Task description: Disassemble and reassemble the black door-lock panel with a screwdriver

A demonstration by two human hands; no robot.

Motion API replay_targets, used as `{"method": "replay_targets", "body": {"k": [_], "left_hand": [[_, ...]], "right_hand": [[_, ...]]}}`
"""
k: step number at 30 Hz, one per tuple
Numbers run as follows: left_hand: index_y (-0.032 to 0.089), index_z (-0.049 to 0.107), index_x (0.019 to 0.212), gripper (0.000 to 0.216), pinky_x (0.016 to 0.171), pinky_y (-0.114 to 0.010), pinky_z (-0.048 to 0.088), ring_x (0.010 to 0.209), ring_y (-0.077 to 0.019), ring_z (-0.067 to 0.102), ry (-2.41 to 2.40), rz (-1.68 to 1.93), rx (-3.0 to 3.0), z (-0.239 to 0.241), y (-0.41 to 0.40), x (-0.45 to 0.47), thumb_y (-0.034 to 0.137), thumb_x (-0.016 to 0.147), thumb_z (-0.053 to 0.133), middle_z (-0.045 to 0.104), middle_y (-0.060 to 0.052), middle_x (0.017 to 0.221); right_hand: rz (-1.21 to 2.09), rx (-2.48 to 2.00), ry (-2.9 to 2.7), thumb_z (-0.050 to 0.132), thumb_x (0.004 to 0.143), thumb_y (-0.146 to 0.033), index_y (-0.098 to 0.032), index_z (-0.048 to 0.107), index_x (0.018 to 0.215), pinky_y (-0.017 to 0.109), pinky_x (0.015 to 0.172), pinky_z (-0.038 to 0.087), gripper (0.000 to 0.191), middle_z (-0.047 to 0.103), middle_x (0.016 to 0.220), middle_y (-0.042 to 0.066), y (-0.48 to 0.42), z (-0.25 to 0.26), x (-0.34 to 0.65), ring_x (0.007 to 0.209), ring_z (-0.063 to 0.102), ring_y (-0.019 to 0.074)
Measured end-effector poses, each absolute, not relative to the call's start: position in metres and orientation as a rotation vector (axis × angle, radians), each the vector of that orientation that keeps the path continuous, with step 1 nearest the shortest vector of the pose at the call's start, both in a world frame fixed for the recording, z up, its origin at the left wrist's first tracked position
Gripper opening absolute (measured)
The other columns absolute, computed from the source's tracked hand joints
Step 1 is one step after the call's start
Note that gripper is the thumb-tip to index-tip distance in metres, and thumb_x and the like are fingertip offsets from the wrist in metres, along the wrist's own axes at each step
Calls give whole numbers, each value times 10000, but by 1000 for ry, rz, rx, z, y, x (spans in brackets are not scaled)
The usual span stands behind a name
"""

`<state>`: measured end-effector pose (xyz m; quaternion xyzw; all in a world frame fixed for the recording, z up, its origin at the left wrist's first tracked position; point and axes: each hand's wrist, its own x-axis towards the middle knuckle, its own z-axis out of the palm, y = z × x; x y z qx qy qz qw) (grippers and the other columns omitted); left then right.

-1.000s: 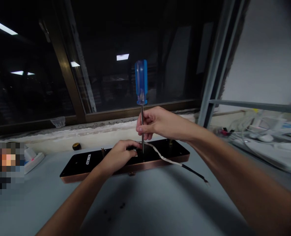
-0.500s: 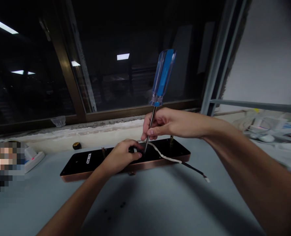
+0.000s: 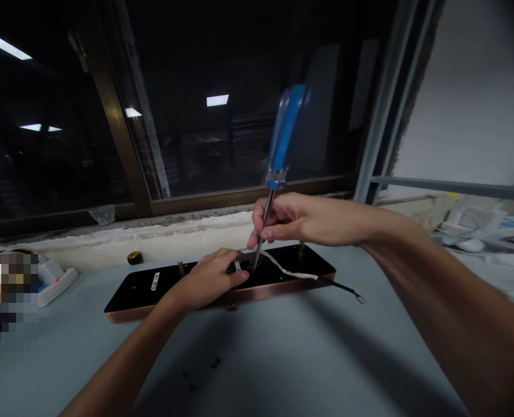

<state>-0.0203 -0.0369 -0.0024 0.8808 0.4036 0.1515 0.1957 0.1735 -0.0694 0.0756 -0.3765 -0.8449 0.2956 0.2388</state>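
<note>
A long black panel with a copper rim (image 3: 144, 286) lies flat on the pale table. My left hand (image 3: 207, 279) rests on its middle, fingers curled over a small part I cannot make out. My right hand (image 3: 303, 220) pinches the metal shaft of a blue-handled screwdriver (image 3: 283, 136), whose tip meets the panel beside my left fingers. The tool leans to the right. A white and black cable (image 3: 309, 277) runs from the panel's middle off its right end onto the table.
A dark window and a rough sill run along the back. A small dark knob (image 3: 133, 258) sits behind the panel. A white power strip (image 3: 55, 278) lies at the left. White cables and devices (image 3: 469, 237) clutter the right.
The screwdriver has tipped from upright to leaning right, its tip staying at the panel. The cable's free end has slid a little toward the panel. My left hand has stayed put.
</note>
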Motion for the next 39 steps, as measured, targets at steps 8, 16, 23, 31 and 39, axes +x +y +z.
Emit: {"method": "replay_targets", "body": {"k": [8, 16, 23, 31, 39], "left_hand": [[235, 524, 1128, 344, 983, -371, 301, 1137, -231, 440, 1152, 453, 2414, 0, -40, -20, 358, 817, 446, 515, -45, 1218], [224, 521, 1137, 361, 984, -385, 296, 1134, -240, 439, 1183, 439, 2422, 0, -39, -19, 364, 813, 441, 519, -55, 1210], [228, 530, 1135, 370, 985, -365, 306, 1132, -236, 447, 1171, 455, 2428, -2, -38, -20, 375, 804, 451, 524, -41, 1215], [216, 527, 1149, 391, 989, -363, 308, 1145, -237, 448, 1164, 482, 2391, -3, -37, -20, 367, 795, 462, 533, -48, 1219], [247, 541, 1125, 362, 990, -344, 307, 1138, -224, 450, 1153, 484, 2378, -1, -39, -20, 371, 794, 464, 531, -17, 1216]], "right_hand": [[413, -1115, -2127, 618, 684, -322, -185, 488, 636, 212, 478, 382, 195, 604, 576, -25, -55, 64, 162, 551, 558, 115], [581, -1140, -2001, 592, 715, -268, -186, 462, 647, 201, 409, 384, 169, 544, 535, -43, -55, 61, 149, 433, 512, 81], [1010, -997, -2057, 583, 710, -118, -154, 523, 743, 249, 590, 512, 78, 596, 628, -25, -58, 64, 162, 573, 599, 95], [655, -1058, -2138, 631, 677, -185, -169, 548, 653, 214, 453, 455, 88, 571, 516, -37, -58, 62, 154, 500, 596, 118], [775, -1063, -2127, 546, 748, -161, -175, 494, 816, 260, 547, 485, 87, 619, 663, -5, -59, 64, 160, 581, 606, 126]]}}
